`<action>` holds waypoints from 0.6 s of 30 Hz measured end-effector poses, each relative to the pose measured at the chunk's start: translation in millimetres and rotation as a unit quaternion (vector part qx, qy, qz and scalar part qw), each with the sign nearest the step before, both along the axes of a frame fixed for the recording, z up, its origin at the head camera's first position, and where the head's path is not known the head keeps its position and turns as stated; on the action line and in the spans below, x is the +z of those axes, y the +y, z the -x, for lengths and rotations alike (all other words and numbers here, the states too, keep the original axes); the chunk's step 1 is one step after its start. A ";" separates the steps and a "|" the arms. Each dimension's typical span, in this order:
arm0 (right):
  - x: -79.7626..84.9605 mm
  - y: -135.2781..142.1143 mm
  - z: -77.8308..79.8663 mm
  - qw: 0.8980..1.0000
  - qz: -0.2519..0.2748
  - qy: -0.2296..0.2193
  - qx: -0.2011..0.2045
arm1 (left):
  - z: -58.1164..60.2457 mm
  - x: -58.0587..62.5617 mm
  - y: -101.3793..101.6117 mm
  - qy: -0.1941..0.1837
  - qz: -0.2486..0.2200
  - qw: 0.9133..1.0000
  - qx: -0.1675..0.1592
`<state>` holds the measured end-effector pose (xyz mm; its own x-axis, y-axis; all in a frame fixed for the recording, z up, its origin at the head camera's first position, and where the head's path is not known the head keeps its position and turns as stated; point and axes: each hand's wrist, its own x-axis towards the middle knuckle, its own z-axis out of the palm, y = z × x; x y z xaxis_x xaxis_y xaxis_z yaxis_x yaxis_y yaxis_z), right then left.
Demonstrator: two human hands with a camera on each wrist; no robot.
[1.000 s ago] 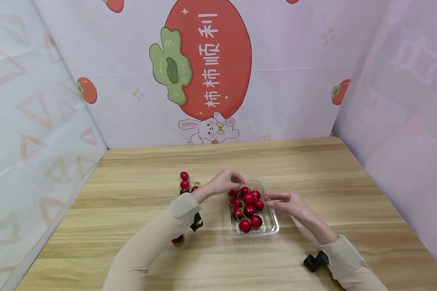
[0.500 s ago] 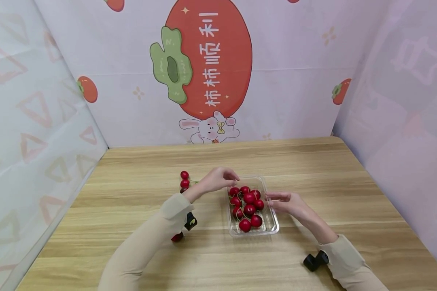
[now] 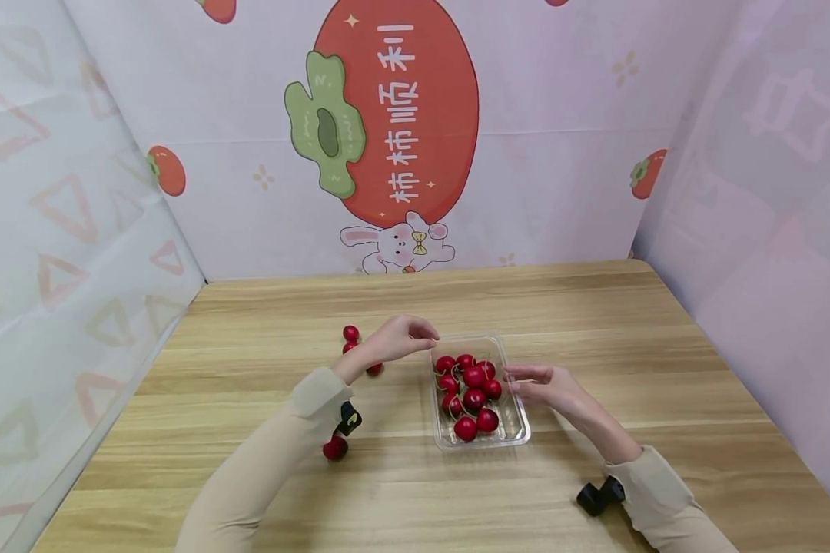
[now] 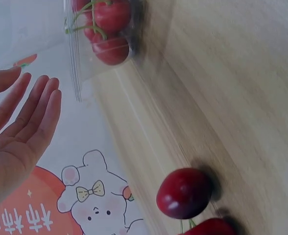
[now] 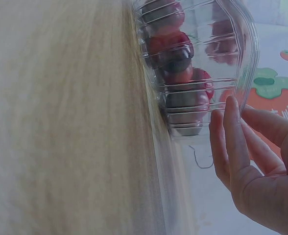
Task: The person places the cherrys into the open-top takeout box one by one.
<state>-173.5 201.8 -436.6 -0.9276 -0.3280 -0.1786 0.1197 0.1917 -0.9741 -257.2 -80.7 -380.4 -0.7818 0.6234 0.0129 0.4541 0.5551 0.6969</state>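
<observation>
A clear plastic container [image 3: 484, 444] holding several red cherries [image 3: 473, 399] stands on the table. My left hand [image 3: 404, 338] hovers by its far left corner, fingers extended and nothing in them. In the left wrist view, the left hand [image 4: 24, 122] has thumb and fingers apart beside the container. My right hand [image 3: 553, 388] touches the right side of the container with fairly straight fingers. In the right wrist view, fingertips [image 5: 231, 105] lie right at the container's rim. Loose cherries lie left of the container, one cherry [image 3: 350, 333] farthest back, partly hidden by the left forearm.
Another loose cherry [image 3: 335, 448] lies nearer the front, beside the black wrist camera [image 3: 349, 418] on the left arm. A second black wrist camera [image 3: 600, 495] hangs under the right sleeve. Printed cloth [image 3: 539, 192] walls in the wooden table [image 3: 270, 307] at the back and sides.
My left hand has drawn back leftward from over the cherries in the container to outside its left edge. The right hand and container have stayed in place.
</observation>
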 end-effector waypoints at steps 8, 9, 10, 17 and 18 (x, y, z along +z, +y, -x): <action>-2.1 0.5 0.9 1.000 0.008 0.006 0.004 | 4.9 1.8 -13.9 -0.009 0.009 1.000 0.017; -2.3 0.4 1.0 1.000 0.010 0.006 0.004 | 5.5 2.1 -15.6 -0.012 0.010 1.000 0.019; -2.4 0.4 1.1 1.000 0.012 0.006 0.005 | 6.5 1.9 -17.2 -0.012 0.011 1.000 0.020; -2.8 0.5 1.5 1.000 0.019 0.006 0.009 | 13.4 -0.4 -28.4 -0.018 0.018 0.999 0.032; -2.9 0.6 1.4 1.000 0.019 0.006 0.009 | 14.4 -1.1 -29.9 -0.018 0.019 0.999 0.033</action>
